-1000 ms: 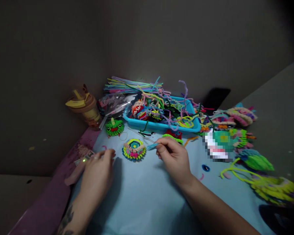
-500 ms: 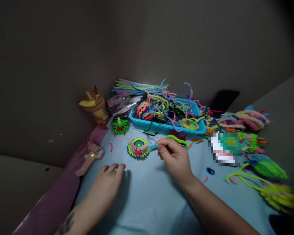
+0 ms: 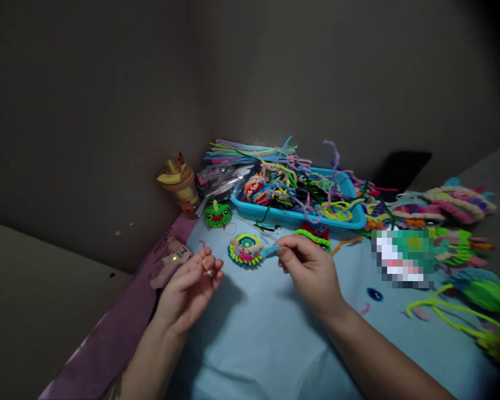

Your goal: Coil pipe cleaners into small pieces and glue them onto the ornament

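My right hand (image 3: 306, 266) pinches a light blue strip (image 3: 270, 251) between thumb and forefinger. That strip meets the right side of a small round pipe-cleaner craft (image 3: 245, 251), which has pink, yellow, teal and blue fuzzy rows. Left of it, my left hand (image 3: 195, 280) is raised with the palm turned up. Its fingers are loosely bent and apart, a ring shows on one, and nothing is in them. A green pipe-cleaner frog-like figure (image 3: 217, 215) sits beyond the round craft. Behind my right hand lies a lime-green and red craft (image 3: 314, 239), partly covered.
A blue tray (image 3: 300, 216) of tangled pipe cleaners stands at the back, with a bundle of straight pipe cleaners (image 3: 250, 151) behind it. At the back left is a brown cup (image 3: 181, 186). A pink device (image 3: 170, 266) lies left; several fuzzy crafts (image 3: 458, 205) crowd the right.
My left hand has turned from palm down to palm up and lifted, its fingers bending. The right hand keeps its pinch on the blue strip. The whole view has shifted slightly.
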The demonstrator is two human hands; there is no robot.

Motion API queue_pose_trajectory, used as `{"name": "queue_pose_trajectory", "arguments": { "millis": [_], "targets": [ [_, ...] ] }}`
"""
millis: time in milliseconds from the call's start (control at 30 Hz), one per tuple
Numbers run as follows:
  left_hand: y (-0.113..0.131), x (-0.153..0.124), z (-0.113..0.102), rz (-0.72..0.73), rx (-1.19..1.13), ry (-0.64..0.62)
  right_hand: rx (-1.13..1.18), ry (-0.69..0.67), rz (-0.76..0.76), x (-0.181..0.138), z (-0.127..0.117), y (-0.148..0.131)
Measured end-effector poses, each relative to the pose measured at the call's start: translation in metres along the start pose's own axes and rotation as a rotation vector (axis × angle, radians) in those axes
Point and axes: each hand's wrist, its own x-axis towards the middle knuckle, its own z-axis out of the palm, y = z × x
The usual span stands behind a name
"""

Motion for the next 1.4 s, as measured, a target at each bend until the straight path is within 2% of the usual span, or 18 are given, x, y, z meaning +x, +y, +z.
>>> {"name": "queue_pose_trajectory", "arguments": {
  "millis": [267, 467, 733, 900, 1100, 1200, 1267, 1333, 1400],
  "targets": [
    [-0.004, 0.000, 0.008, -0.015, -0.016, -0.010, 0.023, 0.007, -0.027, 0.000, -0.001, -0.001],
    [-0.005, 0.000, 0.015, -0.006, -0.033, 0.043, 0.017, 0.013, -0.039, -0.001, -0.001, 0.002],
    [-0.007, 0.001, 0.011, 0.077, 0.123, 0.061, 0.010, 0.012, -0.041, -0.001, 0.001, 0.001],
    [-0.008, 0.003, 0.012, 0.167, 0.206, 0.128, 0.013, 0.007, -0.037, -0.001, 0.003, 0.002],
    [-0.009, 0.004, 0.011, 0.182, 0.295, 0.175, 0.013, 0.012, -0.046, -0.001, 0.003, 0.000],
    [-0.013, 0.005, 0.004, 0.221, 0.508, 0.174, 0.010, 0.013, -0.036, -0.001, 0.004, 0.000],
    [-0.015, 0.006, -0.001, 0.283, 0.830, 0.166, 0.003, 0.008, -0.021, -0.001, 0.004, 0.000],
    [-0.017, 0.007, -0.004, 0.411, 1.162, 0.139, -0.007, -0.009, 0.001, 0.000, 0.005, 0.001],
    [-0.019, 0.008, -0.003, 0.555, 1.362, 0.099, -0.017, -0.039, 0.026, 0.001, 0.007, 0.002]
  ]
}}
